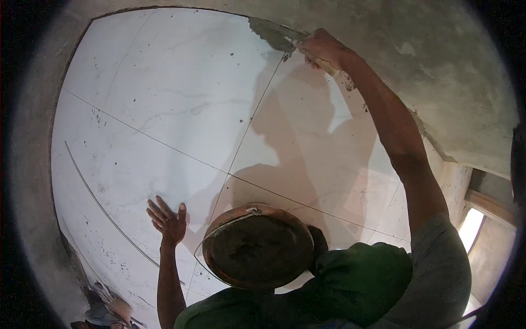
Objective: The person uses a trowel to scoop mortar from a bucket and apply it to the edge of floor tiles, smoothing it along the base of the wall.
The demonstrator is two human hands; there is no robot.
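Observation:
My right hand (323, 46) reaches to the far edge of the white tiles and is closed round the pale handle of a trowel (329, 67). The trowel's blade lies against wet grey mortar (268, 34), smeared where the tiles meet the rough wall. Down at the left, my left hand (171, 222) is open with its fingers spread, over the tiles; whether its palm touches them I cannot tell. Close in front of my body stands a round bucket (208, 237) with a wire handle, holding dark grey mortar (257, 247).
White marbled tiles (164, 71) with thin dark joints spread under both hands, speckled with mortar crumbs. A long thin strip (98, 198) lies at the left. Bare cement wall (438, 77) borders the far and right sides. Jumbled things (107, 307) lie at lower left.

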